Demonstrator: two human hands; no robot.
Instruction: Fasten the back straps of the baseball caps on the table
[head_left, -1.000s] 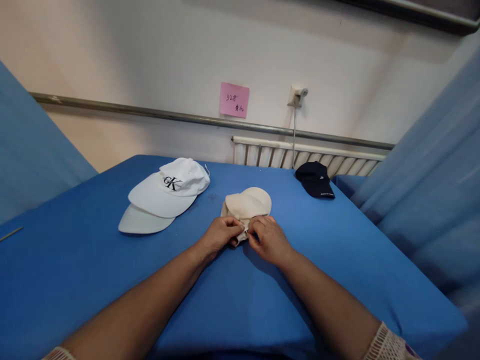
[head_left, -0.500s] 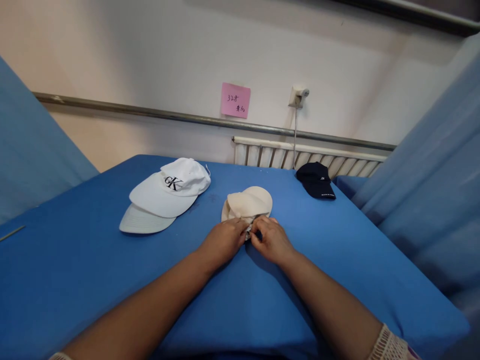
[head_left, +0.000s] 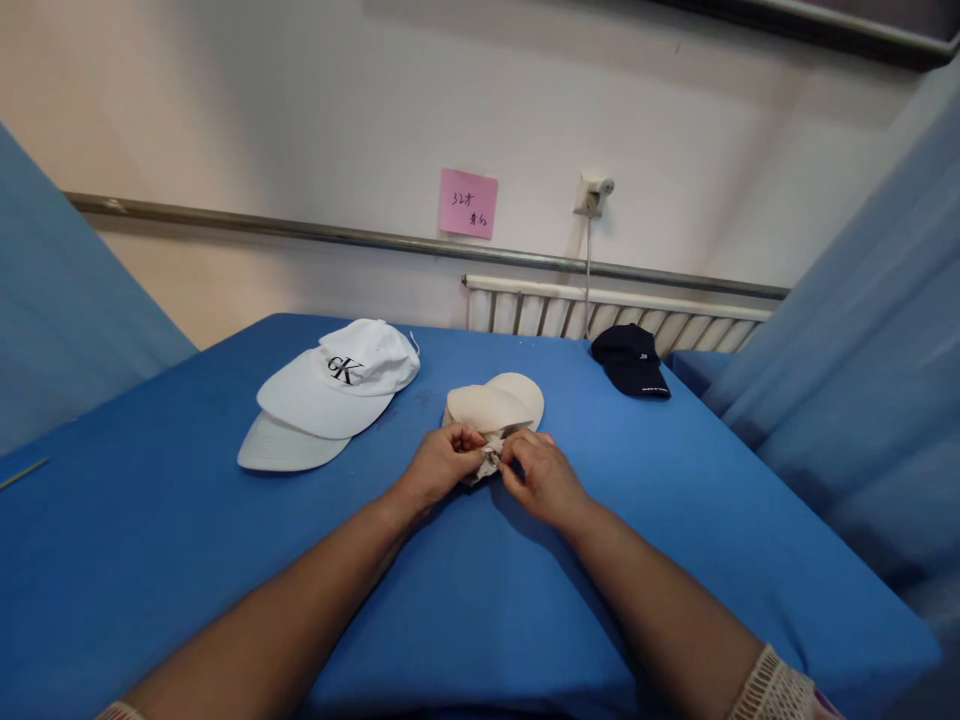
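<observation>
A beige cap [head_left: 491,408] lies on the blue-covered table [head_left: 465,600], its brim pointing away from me. My left hand [head_left: 444,462] pinches the near left side of the cap, thumb and fingers together on the fabric. Opposite it, my right hand [head_left: 541,475] is closed on the near right part, fingers curled at the edge. Between the two hands the near end of the cap looks bunched, with a small strap or fastening that is too small to make out.
Left of the beige cap, a white cap [head_left: 367,360] with black letters rests over a pale brim [head_left: 292,445]. A black cap [head_left: 630,358] is at the far right. Behind stand a radiator [head_left: 525,305] and a metal rail [head_left: 337,235]. Blue curtains [head_left: 862,400] hang at both sides.
My left hand has shifted slightly left and turned, with thumb and fingers now showing in a pinch. More of the bunched near end of the cap shows. My right hand stays put.
</observation>
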